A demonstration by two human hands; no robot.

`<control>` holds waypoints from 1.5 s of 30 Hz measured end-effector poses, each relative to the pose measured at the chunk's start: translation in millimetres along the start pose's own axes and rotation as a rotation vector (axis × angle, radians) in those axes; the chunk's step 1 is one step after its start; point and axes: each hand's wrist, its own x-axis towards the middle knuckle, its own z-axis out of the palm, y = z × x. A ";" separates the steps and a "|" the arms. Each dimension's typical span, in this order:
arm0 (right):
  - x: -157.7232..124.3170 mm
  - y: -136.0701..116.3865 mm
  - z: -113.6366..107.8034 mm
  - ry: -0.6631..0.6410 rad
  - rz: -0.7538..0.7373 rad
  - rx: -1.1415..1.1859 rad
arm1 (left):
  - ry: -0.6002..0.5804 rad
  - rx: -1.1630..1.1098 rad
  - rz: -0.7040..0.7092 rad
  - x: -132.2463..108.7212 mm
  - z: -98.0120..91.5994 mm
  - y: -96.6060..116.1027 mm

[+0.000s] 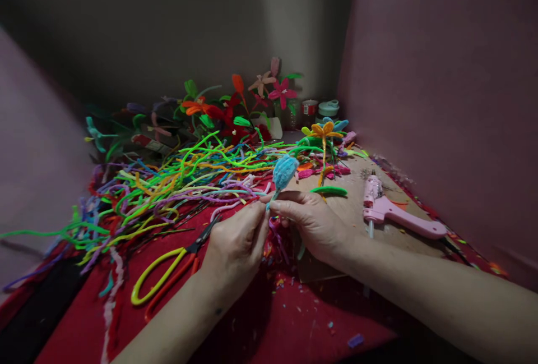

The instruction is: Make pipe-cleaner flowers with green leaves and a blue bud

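Note:
A light blue pipe cleaner flower [285,172], shaped like a closed bud, stands tilted above my fingertips. My left hand [239,238] pinches its thin stem from the left, its fingers closed. From the other side my right hand [313,221] grips the same stem between thumb and forefinger, just below the bud. The two hands meet there, and the lower stem is mostly hidden by them. Beside my left hand lie scissors [180,266] with one yellow and one red handle loop, blades pointing away.
Loose pipe cleaners [168,184] are heaped across the left and middle. Finished flowers [235,106] stand at the back near jars. A pink glue gun [390,212] rests on a brown board [351,215] at right. Scraps dot the red cloth [302,319]. Walls enclose the table.

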 end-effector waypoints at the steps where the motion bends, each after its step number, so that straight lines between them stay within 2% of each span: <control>1: -0.2 -0.7 0.5 -0.007 -0.009 0.005 | 0.001 -0.010 -0.009 -0.1 -0.1 0.3; 9: -0.2 -1.1 -0.2 0.003 -0.039 -0.009 | -0.058 0.005 -0.060 3.0 1.1 2.7; 12: 1.2 0.4 -2.4 -0.054 -0.051 -0.015 | -0.086 -0.097 -0.158 6.0 -2.0 5.5; 16: 2.7 -0.8 -5.0 -0.137 -0.040 -0.016 | -0.132 -0.390 -0.406 11.4 -9.2 11.5; 21: 2.9 -4.1 -6.6 -0.159 -0.064 -0.065 | -0.221 -0.859 -0.650 14.5 -13.4 13.0; 26: 3.6 -2.7 -8.3 -0.132 -0.045 -0.058 | -0.277 -1.260 -0.773 14.0 -10.1 7.9; 30: 2.3 -2.6 -7.7 -0.106 -0.072 -0.039 | -0.366 -1.422 -0.770 13.2 -6.6 0.9; 33: 0.7 -2.9 -5.7 -0.074 -0.095 -0.047 | -0.383 -1.301 -0.724 13.2 -5.8 1.9; 35: 0.3 -2.2 -4.5 -0.048 -0.112 -0.063 | -0.322 -1.014 -0.627 12.8 -5.0 5.1; 38: 0.9 -0.2 -3.5 -0.034 -0.134 -0.083 | -0.169 -0.455 -0.332 10.2 -1.0 6.8; 40: 1.4 0.8 -3.2 -0.042 -0.139 -0.085 | -0.095 -0.196 -0.155 7.3 2.9 3.6; 43: 1.3 1.0 -2.7 -0.054 -0.127 -0.079 | -0.040 -0.004 0.013 3.3 7.6 -4.4; 45: 0.9 0.6 -2.6 -0.060 -0.120 -0.082 | -0.021 0.042 0.062 1.8 8.8 -7.7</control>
